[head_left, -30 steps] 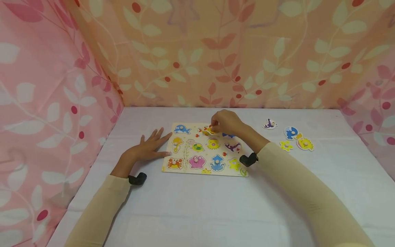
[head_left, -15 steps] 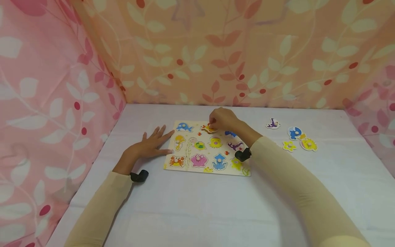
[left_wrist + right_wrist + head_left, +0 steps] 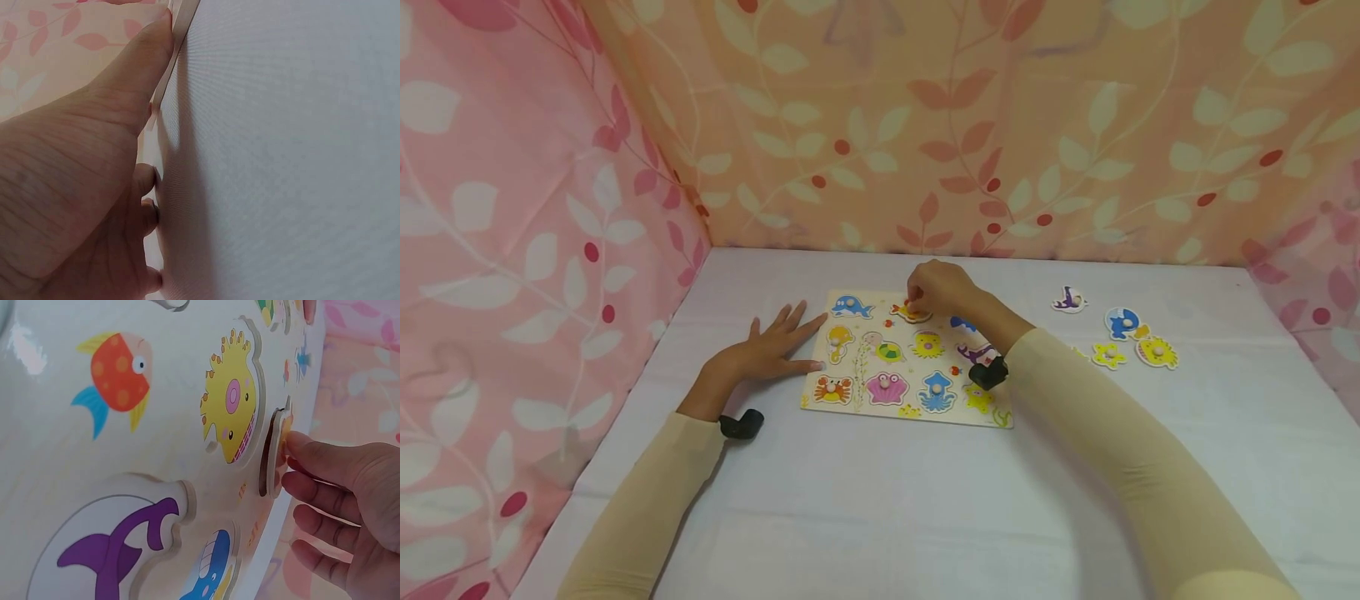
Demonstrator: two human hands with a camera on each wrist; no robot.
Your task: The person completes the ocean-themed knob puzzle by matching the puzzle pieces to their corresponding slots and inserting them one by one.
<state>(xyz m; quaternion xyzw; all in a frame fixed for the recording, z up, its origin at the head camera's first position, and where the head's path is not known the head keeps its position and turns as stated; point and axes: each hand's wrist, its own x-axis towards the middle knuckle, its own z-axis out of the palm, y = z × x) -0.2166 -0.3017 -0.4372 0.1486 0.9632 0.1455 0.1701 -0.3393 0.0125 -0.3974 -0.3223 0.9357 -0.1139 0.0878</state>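
Observation:
A wooden peg puzzle board (image 3: 871, 323) with sea animal pictures lies on the table. At its far edge my right hand (image 3: 945, 290) pinches a yellow-orange fish puzzle piece (image 3: 912, 315) between thumb and index finger. In the right wrist view, the fish piece (image 3: 281, 456) stands slightly proud of its dark-edged slot. My left hand (image 3: 763, 352) rests with fingers spread at the board's left side, its thumb touching the edge. Whale (image 3: 852, 307), seahorse (image 3: 839, 342), crab (image 3: 832, 389), shell (image 3: 887, 388) and squid (image 3: 936, 392) pieces sit in the board.
Loose pieces lie right of the board: a purple one (image 3: 1069, 300), a blue one (image 3: 1122, 322), a yellow star (image 3: 1108, 356) and a spiky yellow one (image 3: 1157, 352). A white cloth (image 3: 880, 508) covers the table. Patterned curtains (image 3: 820, 108) enclose it.
The fish piece, still in my right hand's pinch, has shifted slightly and lies flatter over its slot. My left hand stays beside the board. The head view has drifted a little.

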